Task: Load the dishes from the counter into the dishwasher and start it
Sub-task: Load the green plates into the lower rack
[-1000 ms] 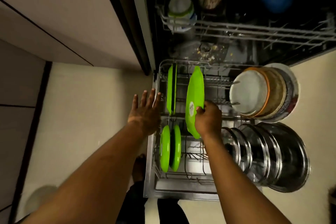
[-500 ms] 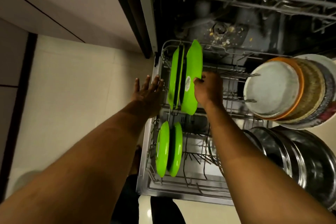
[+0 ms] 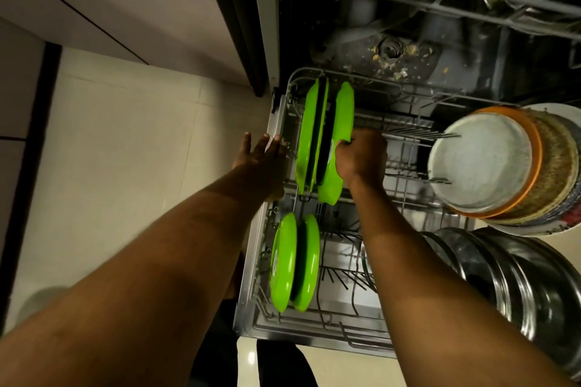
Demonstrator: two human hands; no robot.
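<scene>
Green plate point(image 3: 344, 110) upright, right hand point(image 3: 361, 158) curled round edge; left hand point(image 3: 261, 156) flat.

Single head-mounted, wide-angle view. The camera sits above and just in front of the pulled-out lower rack point(image 3: 249, 292), facing steeply down and forward at close range. The rack occupies the frame centre. The dishwasher tub point(image 3: 408, 50) lies beyond the rack, floor tiles point(image 3: 125, 166) lie left of it, and both forearms enter from the bottom edge.
</scene>
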